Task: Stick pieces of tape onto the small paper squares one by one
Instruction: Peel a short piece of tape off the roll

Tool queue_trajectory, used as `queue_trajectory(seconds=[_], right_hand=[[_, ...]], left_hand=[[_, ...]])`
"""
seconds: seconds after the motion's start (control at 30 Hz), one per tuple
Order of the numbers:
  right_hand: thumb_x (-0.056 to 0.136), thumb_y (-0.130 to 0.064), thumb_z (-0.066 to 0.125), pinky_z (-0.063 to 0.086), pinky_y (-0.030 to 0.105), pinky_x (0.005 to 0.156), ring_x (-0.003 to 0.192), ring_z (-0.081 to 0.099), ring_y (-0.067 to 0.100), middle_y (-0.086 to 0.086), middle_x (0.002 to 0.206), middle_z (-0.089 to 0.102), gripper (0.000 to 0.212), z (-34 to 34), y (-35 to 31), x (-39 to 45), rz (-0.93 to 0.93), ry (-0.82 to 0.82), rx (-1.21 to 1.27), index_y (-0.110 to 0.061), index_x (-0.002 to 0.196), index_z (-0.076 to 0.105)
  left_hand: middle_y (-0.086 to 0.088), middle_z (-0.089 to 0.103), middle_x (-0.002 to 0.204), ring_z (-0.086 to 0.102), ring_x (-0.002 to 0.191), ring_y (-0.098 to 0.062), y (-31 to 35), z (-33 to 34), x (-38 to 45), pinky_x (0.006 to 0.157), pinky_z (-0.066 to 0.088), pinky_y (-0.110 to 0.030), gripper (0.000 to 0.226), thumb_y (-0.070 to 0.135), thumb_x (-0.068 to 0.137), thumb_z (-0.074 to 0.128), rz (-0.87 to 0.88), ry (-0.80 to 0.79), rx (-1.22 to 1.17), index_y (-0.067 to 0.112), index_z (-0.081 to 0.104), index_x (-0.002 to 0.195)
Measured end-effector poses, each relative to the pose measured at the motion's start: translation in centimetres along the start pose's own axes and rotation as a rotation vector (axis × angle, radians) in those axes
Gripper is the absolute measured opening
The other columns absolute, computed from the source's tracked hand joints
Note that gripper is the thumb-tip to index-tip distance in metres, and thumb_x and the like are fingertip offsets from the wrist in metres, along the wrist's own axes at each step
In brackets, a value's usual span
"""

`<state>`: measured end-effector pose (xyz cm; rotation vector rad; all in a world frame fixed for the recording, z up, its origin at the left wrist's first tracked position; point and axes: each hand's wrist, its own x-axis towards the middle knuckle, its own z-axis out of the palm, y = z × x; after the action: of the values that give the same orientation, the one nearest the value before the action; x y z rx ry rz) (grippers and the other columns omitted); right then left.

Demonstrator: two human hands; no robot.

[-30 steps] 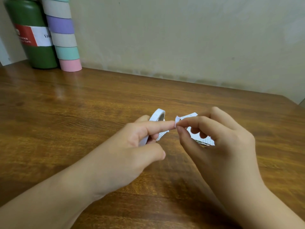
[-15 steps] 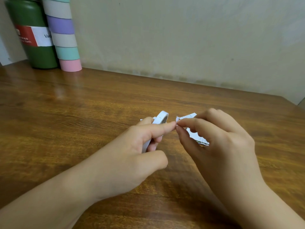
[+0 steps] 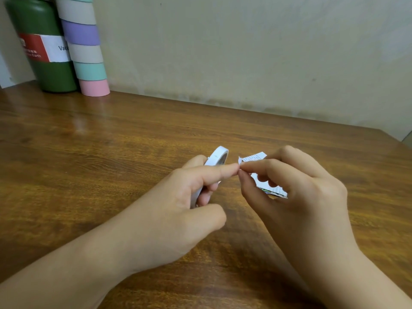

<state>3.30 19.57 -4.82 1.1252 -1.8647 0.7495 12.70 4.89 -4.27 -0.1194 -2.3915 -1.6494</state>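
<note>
Just right of the tape roll [image 3: 217,157], a small printed paper square [image 3: 254,157] is pinched at its near corner between thumb and forefinger of the right hand [image 3: 296,197]; more paper [image 3: 274,190] shows below, behind those curled fingers. The roll is gripped on edge in the left hand [image 3: 189,197], whose forefinger is stretched out to meet the right fingertips beside the roll. Whether a tape end is caught there cannot be told. Paper is judged feather-light, limp, easily creased; best held by a corner. Tape is judged clingy, prone to curl onto itself; best taken by its free end only. Well left of the roll, against the wall, a green bottle [image 3: 44,52] and stacked pastel rolls [image 3: 85,52] are noted on the table [image 3: 111,175].
</note>
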Motion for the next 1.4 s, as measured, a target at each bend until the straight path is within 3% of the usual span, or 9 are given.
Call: queue_trajectory(seconds=[0.13, 0.33, 0.63, 0.87, 1.0, 1.2, 1.4], right_hand=[[0.079, -0.019, 0.070, 0.035, 0.021, 0.054, 0.060, 0.045, 0.009, -0.005, 0.065, 0.049, 0.007, 0.11, -0.09, -0.08, 0.087, 0.005, 0.056, -0.014, 0.074, 0.073], [0.079, -0.020, 0.070, 0.038, 0.016, 0.056, 0.063, 0.047, 0.008, -0.008, 0.065, 0.052, 0.005, 0.07, -0.25, -0.10, 0.123, -0.002, 0.086, -0.017, 0.077, 0.074], [0.078, -0.016, 0.070, 0.040, 0.021, 0.055, 0.061, 0.048, 0.009, -0.004, 0.063, 0.054, 0.005, -0.06, -0.34, -0.19, 0.104, 0.003, 0.085, -0.015, 0.075, 0.073], [0.083, -0.016, 0.068, 0.038, 0.020, 0.058, 0.063, 0.049, 0.010, -0.003, 0.067, 0.056, 0.008, -0.27, -0.11, -0.06, 0.047, -0.001, 0.055, -0.012, 0.080, 0.074], [0.085, -0.013, 0.067, 0.038, 0.020, 0.060, 0.061, 0.053, 0.018, 0.002, 0.068, 0.059, 0.009, -0.34, -0.03, 0.05, -0.026, 0.021, -0.016, -0.010, 0.081, 0.074], [0.087, -0.013, 0.064, 0.039, 0.033, 0.056, 0.058, 0.054, 0.024, 0.004, 0.068, 0.060, 0.015, -0.11, 0.00, -0.09, -0.087, 0.022, -0.061, -0.008, 0.077, 0.073], [0.087, -0.012, 0.063, 0.039, 0.030, 0.056, 0.057, 0.054, 0.023, 0.004, 0.066, 0.059, 0.016, -0.23, -0.02, -0.04, -0.086, 0.025, -0.068, -0.008, 0.074, 0.072]], left_hand=[[0.015, 0.034, 0.081, 0.044, 0.084, -0.012, -0.16, 0.19, -0.07, 0.084, 0.038, -0.025, 0.069, 0.033, 0.061, 0.054, 0.052, 0.000, 0.127, 0.055, 0.047, 0.126], [0.020, 0.032, 0.083, 0.040, 0.087, -0.008, -0.04, 0.41, -0.32, 0.083, 0.030, -0.007, 0.073, 0.021, 0.067, 0.052, 0.081, -0.007, 0.244, 0.041, 0.043, 0.136], [0.018, 0.034, 0.082, 0.041, 0.083, -0.007, 0.22, 0.28, -0.37, 0.081, 0.032, -0.006, 0.066, 0.018, 0.066, 0.053, 0.068, -0.003, 0.214, 0.043, 0.053, 0.128], [0.019, 0.037, 0.080, 0.043, 0.078, -0.007, 0.10, -0.06, -0.18, 0.077, 0.039, -0.026, 0.068, 0.029, 0.058, 0.056, 0.047, -0.022, 0.032, 0.056, 0.050, 0.121], [0.019, 0.037, 0.079, 0.043, 0.077, -0.008, -0.05, -0.14, -0.15, 0.075, 0.037, -0.028, 0.068, 0.037, 0.056, 0.053, 0.043, -0.041, 0.019, 0.056, 0.051, 0.121], [0.017, 0.037, 0.081, 0.043, 0.079, -0.010, -0.11, -0.11, -0.17, 0.077, 0.040, -0.031, 0.067, 0.037, 0.055, 0.053, 0.041, -0.052, 0.019, 0.054, 0.051, 0.120], [0.015, 0.039, 0.079, 0.043, 0.074, -0.010, -0.20, -0.22, -0.08, 0.071, 0.040, -0.029, 0.063, 0.035, 0.054, 0.053, 0.059, -0.009, 0.013, 0.056, 0.056, 0.114]])
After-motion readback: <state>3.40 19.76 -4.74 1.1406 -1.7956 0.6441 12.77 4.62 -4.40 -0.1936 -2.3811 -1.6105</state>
